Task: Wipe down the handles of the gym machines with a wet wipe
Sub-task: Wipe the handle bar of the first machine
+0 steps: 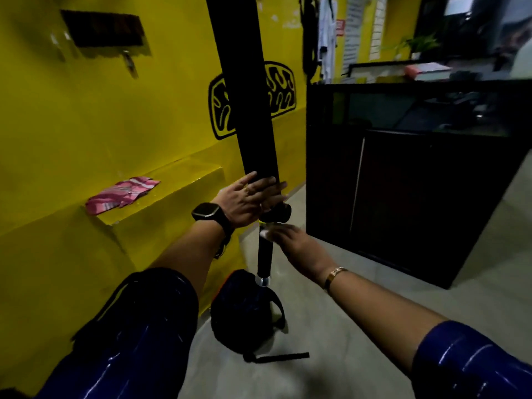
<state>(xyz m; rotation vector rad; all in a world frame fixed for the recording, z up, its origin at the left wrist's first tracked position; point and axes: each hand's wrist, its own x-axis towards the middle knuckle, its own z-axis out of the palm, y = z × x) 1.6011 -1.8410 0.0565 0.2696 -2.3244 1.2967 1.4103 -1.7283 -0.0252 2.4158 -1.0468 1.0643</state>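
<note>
Two grips: both on the black padded pole (pixel 244 110), which stands tilted.
Left grip (pixel 250 200): fingers nearly straight, pressed across the padding's lower end.
Right grip (pixel 290 240): blurred, pinching the wet wipe (pixel 265 234).
Wet wipe: against the thin shaft (pixel 264 254), just below the left grip.
Yellow ledge (pixel 178 180): a pink striped cloth (pixel 122 192) lies on it, well apart from the pole.

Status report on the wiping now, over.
Left hand flat on padded bar. Right hand holds wet wipe against thin handle. Black bag at base, not blocking.
</note>
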